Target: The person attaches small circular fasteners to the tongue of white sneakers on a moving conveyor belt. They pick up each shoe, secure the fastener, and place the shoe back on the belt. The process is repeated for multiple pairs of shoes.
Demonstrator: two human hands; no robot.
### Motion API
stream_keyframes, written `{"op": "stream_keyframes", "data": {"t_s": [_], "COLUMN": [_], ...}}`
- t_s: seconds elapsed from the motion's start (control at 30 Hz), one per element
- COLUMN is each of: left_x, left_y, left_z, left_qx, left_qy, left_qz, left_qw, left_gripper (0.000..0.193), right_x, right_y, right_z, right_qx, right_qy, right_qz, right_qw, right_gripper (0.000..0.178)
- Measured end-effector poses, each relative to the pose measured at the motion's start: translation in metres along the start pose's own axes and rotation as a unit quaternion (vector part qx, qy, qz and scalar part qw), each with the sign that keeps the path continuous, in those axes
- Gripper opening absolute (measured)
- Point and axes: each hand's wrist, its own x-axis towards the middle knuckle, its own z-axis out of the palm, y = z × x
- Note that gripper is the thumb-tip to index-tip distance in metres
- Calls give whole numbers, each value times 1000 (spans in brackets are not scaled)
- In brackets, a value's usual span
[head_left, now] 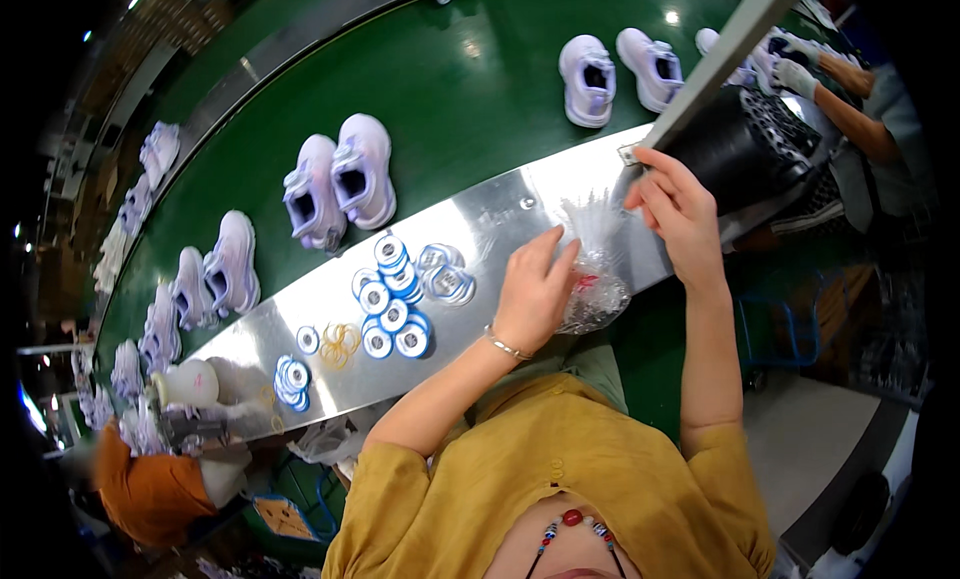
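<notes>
A clear plastic bag (600, 304) with a red mark lies at the near edge of the metal ledge, and thin transparent strips fan upward from it. My left hand (535, 291) is beside the bag with its fingers stretched and apart; whether they touch the plastic, I cannot tell. Above and right of the bag is my right hand (675, 214), its fingers curled together near the foot of a slanted grey post (715, 69). What those fingers hold, if anything, is too small or transparent to make out.
Round blue-and-white tags (395, 299) lie in piles on the metal ledge (500, 204), near yellow rubber bands (340, 346). Pale lilac sneakers (365, 174) stand in pairs on the green conveyor (470, 89). A black bin (720, 149) is at right. Co-workers are at both sides.
</notes>
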Motion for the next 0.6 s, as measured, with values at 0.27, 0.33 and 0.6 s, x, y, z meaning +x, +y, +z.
{"op": "stream_keyframes", "data": {"t_s": [0.27,0.33,0.6], "left_x": [-46,-45,-44], "left_y": [-68,-72,-80], "left_z": [-86,-86,-71], "left_qx": [73,80,23], "left_qy": [52,17,-25], "left_qz": [-165,-163,-239], "left_qw": [982,983,970], "left_gripper": [23,26,30], "right_x": [-30,-30,-37], "right_y": [38,43,60], "right_z": [28,50,103], "right_qx": [88,126,-46], "right_qy": [-117,-146,-193], "right_qz": [75,97,91], "right_qw": [986,976,976], "right_gripper": [13,13,12]}}
